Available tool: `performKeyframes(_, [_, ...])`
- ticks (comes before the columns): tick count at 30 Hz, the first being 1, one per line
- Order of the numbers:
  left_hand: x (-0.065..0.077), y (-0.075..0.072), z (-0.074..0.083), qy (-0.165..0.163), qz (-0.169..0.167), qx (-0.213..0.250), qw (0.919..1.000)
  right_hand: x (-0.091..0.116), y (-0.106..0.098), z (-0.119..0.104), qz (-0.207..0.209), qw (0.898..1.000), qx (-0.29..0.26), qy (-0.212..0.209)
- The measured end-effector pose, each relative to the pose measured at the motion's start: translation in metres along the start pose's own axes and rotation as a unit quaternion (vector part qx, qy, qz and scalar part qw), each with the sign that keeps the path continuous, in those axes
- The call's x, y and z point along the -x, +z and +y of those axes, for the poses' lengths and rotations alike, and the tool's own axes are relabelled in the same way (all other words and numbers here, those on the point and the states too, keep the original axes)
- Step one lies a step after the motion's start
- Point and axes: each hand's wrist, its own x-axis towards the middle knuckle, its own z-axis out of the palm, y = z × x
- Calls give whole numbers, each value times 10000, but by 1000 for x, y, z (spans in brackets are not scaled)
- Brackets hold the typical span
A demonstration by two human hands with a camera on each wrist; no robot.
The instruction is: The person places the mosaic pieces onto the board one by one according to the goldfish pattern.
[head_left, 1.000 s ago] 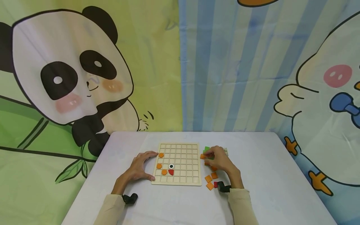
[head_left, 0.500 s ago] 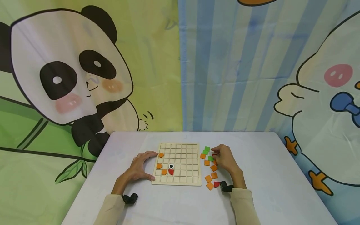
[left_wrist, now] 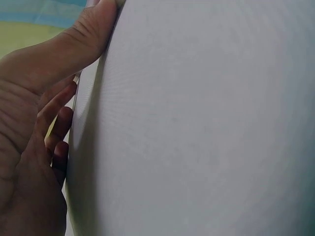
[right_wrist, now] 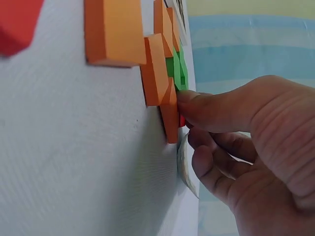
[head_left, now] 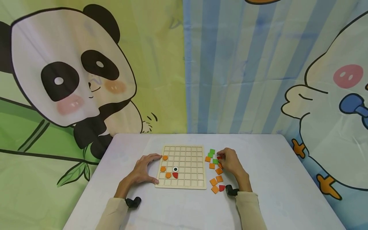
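Observation:
A pale wooden grid board (head_left: pixel 187 163) lies on the white table. On its left part sit several orange round pieces (head_left: pixel 163 169), a white disc with a black dot (head_left: pixel 175 169) and a red quarter-round piece (head_left: pixel 175 175). My left hand (head_left: pixel 141 171) rests at the board's left edge, thumb and fingers spread apart and touching it. My right hand (head_left: pixel 231 161) is right of the board among loose pieces. Its thumb and fingertips pinch a small red piece (head_left: pixel 219 157), mostly covered by the fingers in the right wrist view.
Loose orange square pieces (head_left: pixel 213 181) and green square pieces (head_left: pixel 212 151) lie along the board's right side. Another red piece (head_left: pixel 222 188) is nearer the front. A thin pale curved sheet (right_wrist: pixel 185 167) shows under the right hand. Printed curtains (head_left: pixel 230 70) hang behind the table.
My right hand has shifted right and slightly back, from over the green and orange pieces to the red piece, uncovering those pieces. The left hand stays at the board's edge.

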Motion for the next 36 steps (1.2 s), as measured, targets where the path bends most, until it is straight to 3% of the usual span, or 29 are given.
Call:
performKeyframes(6, [-1,1,0,54,87,-52,9999,0,0,0,-2,10000,-2,54])
performKeyframes(16, [-2,-2,3,-225,-151,-53,9996,-4,-1,1,-63,10000,35,0])
performKeyframes(26, [-1,-2,4,-270,-177,-89,9994,-6,-1,2,-146,9996,110,192])
performKeyframes(36, [-2,-2,3,-283,-183,-74,9994,-4,-3,0,-131,9998,116,115])
